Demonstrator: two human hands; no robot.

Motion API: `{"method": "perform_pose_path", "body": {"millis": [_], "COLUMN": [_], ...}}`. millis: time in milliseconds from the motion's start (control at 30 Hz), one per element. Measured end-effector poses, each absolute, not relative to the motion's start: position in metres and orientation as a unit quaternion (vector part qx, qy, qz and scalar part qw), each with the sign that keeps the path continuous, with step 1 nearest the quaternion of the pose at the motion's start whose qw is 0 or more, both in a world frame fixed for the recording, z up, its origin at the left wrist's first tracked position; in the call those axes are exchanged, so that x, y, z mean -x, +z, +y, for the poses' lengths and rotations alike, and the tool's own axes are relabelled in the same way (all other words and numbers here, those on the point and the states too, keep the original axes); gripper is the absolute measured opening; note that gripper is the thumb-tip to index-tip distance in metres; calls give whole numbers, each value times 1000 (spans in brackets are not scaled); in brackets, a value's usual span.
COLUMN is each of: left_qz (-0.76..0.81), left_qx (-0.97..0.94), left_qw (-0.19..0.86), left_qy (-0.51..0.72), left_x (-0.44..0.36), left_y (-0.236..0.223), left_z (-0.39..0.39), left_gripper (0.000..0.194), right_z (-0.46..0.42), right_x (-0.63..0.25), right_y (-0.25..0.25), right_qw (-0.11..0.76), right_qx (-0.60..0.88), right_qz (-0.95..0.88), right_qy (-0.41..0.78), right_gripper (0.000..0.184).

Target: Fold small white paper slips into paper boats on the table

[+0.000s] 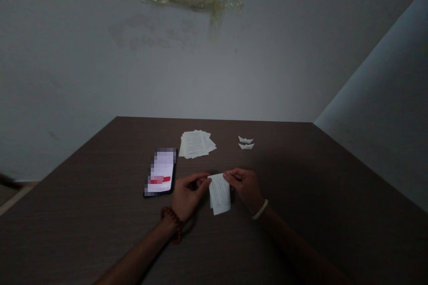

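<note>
A small printed sheet of paper [220,196], folded over at its top edge, is held up just above the table. My left hand [190,195] pinches its upper left corner between thumb and fingers. At the upper right corner, my right hand [245,187] grips the same sheet with thumb and forefinger. The lower edges of the two layers hang slightly out of line. Beyond my hands, two little folded paper boats [246,146] sit one behind the other on the right. A loose pile of printed paper sheets [195,144] lies behind my left hand.
A phone [161,173] with a lit, pixelated screen lies on the dark brown table [100,231], left of my left hand. Behind the table's far edge rises a grey wall [207,75] with strips of tape [187,2] on it.
</note>
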State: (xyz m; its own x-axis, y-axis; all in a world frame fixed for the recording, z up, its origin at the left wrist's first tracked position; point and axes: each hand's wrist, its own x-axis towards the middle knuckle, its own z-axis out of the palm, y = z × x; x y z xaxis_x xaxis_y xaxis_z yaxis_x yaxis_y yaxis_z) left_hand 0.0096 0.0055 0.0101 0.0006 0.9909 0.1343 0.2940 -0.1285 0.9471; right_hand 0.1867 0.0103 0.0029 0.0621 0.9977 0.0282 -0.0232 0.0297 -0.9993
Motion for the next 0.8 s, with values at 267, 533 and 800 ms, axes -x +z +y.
{"method": "perform_pose_path", "body": {"millis": [267, 533, 800], "left_qz": [550, 552, 530], "left_qx": [-588, -576, -562], "left_qw": [378, 394, 438], "left_qy": [457, 457, 459], "left_x": [-8, -6, -7], "left_y": [10, 12, 9], "left_z": [7, 9, 9], "left_gripper": [23, 23, 24], "right_z": [9, 13, 9], "right_x": [-186, -192, -192], "right_y": [4, 0, 1], "right_qw": [518, 507, 509], "right_qx": [506, 491, 496], "right_qz": [-495, -523, -568], "right_qy": [480, 478, 415], "right_gripper": [22, 22, 19]}}
